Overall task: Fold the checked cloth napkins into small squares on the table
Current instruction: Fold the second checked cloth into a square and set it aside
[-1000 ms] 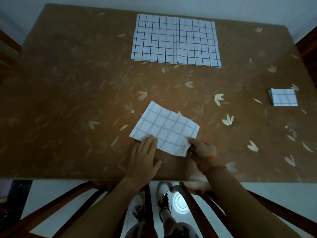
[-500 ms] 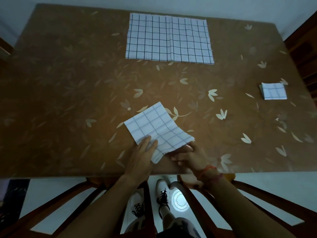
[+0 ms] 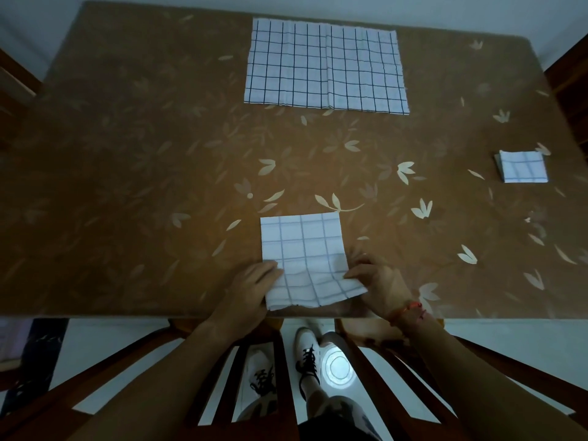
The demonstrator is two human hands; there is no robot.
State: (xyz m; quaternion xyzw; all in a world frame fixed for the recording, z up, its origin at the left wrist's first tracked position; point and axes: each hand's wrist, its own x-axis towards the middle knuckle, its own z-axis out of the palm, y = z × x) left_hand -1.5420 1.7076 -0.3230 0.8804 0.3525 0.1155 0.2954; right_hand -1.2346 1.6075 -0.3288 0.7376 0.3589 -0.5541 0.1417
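A partly folded white checked napkin lies near the table's front edge, its long side running away from me. My left hand grips its near left corner. My right hand grips its near right corner, and the near end is lifted and wrinkled. A larger checked napkin lies flat at the far middle of the table. A small folded square napkin rests at the right side.
The brown table has a leaf pattern and its front edge runs just under my hands. Wooden chair slats and my white shoes show below the edge. Dark wooden furniture stands at both far sides.
The napkin has turned from a slanted position to square with the table edge. Both hands shifted to its near corners, and the near end now lifts off the table.
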